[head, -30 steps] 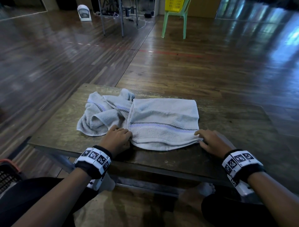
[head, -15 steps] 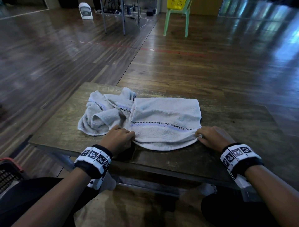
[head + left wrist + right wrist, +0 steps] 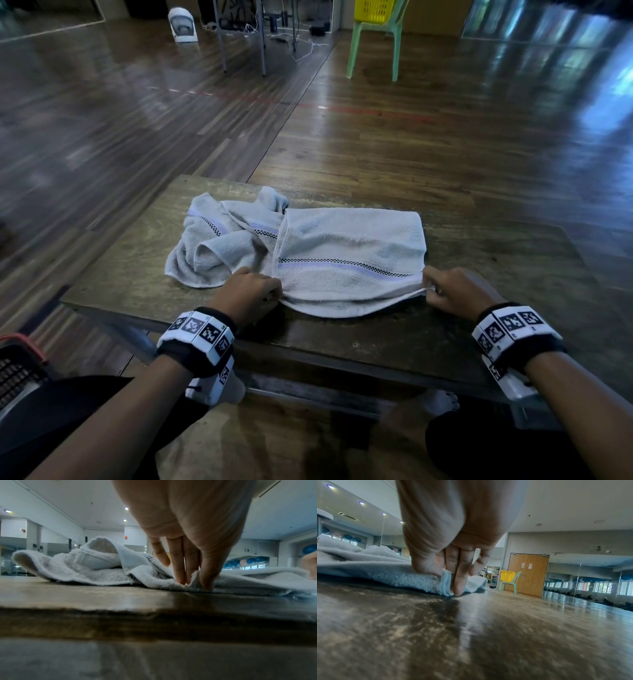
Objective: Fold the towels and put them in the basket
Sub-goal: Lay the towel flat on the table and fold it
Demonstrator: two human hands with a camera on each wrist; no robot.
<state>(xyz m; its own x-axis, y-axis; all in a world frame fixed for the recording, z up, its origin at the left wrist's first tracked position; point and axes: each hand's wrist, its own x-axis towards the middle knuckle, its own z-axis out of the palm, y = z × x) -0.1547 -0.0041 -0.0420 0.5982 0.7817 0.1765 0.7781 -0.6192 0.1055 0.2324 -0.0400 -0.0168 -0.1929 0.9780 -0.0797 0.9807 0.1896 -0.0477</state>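
Observation:
A pale grey towel (image 3: 349, 253) with a checked stripe lies half-folded on the low wooden table (image 3: 479, 325). A second towel (image 3: 219, 246) sits crumpled at its left, partly under it. My left hand (image 3: 270, 294) pinches the folded towel's near left corner (image 3: 193, 580) between thumb and fingers. At the near right corner (image 3: 447, 582), my right hand (image 3: 433, 291) pinches the hem and lifts it slightly off the table. A dark basket (image 3: 17, 370) with a red rim shows at the lower left edge, beside my knee.
A green chair (image 3: 373, 44) carrying a yellow basket (image 3: 375, 8) stands far behind on the wooden floor. A small white fan (image 3: 183, 25) and metal table legs (image 3: 239, 37) are at the back left. Bare tabletop lies right of the towels.
Both hands have closed their pinch on the near corners. The right hand has drawn its corner up and slightly outward, so the front hem now stretches taut between the hands.

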